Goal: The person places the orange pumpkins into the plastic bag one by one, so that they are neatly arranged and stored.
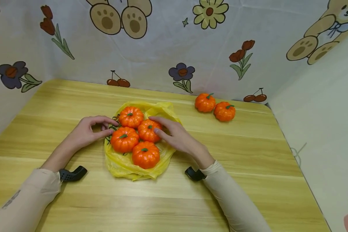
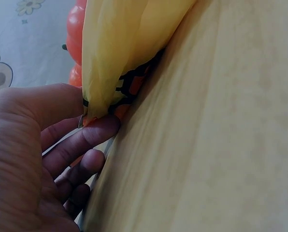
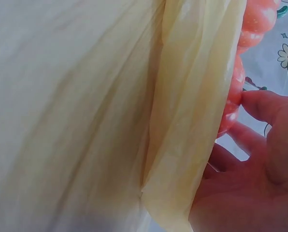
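Note:
A yellow plastic bag point(image 1: 119, 167) lies crumpled low on the table, and several small orange pumpkins point(image 1: 145, 155) with green stems sit in it. My left hand point(image 1: 88, 130) is at the bag's left side, pinching its black-printed edge point(image 2: 127, 89) between thumb and fingers. From the right, my right hand point(image 1: 178, 135) reaches over the bag, its thumb and fingers around one pumpkin point(image 1: 147, 133). The thumb touches that pumpkin point(image 3: 235, 92) in the right wrist view, while the other fingers are partly hidden behind the bag.
Two more orange pumpkins point(image 1: 205, 103) stand side by side at the table's back right. The wooden table point(image 1: 249, 154) ends at a patterned cloth point(image 1: 150, 54) behind and a pale surface on the right. A black wrist mount point(image 1: 73, 174) juts inward from the left forearm.

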`<state>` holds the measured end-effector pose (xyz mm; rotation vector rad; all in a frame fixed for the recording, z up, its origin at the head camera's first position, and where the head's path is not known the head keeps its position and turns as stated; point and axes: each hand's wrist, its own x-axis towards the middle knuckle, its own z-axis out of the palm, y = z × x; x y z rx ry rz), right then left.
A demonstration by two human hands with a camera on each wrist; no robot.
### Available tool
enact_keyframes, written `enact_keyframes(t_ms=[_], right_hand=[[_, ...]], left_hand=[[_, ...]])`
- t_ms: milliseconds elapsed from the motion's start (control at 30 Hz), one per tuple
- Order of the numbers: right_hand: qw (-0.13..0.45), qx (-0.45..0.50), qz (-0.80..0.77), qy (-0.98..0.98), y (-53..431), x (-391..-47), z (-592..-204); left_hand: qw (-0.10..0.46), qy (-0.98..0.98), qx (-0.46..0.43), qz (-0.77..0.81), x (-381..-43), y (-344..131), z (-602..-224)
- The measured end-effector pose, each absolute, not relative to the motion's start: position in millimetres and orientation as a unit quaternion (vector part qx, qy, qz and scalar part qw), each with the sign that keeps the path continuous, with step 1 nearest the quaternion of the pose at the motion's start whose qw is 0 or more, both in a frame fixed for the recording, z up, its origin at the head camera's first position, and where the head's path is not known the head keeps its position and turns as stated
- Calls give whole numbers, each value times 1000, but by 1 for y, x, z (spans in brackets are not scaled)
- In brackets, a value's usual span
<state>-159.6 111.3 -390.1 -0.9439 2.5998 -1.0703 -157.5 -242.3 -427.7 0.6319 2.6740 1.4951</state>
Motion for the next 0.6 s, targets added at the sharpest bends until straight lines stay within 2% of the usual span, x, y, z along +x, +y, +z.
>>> enact_keyframes(t_ms=[200,600], right_hand=[[83,-310,-367,873,110,-157,-388],[-6,-286,-437,853,125,-166,-379]], left_hand=[[6,855,198,480,-156,-243,-428],[6,854,201,480,-156,-241,-429]])
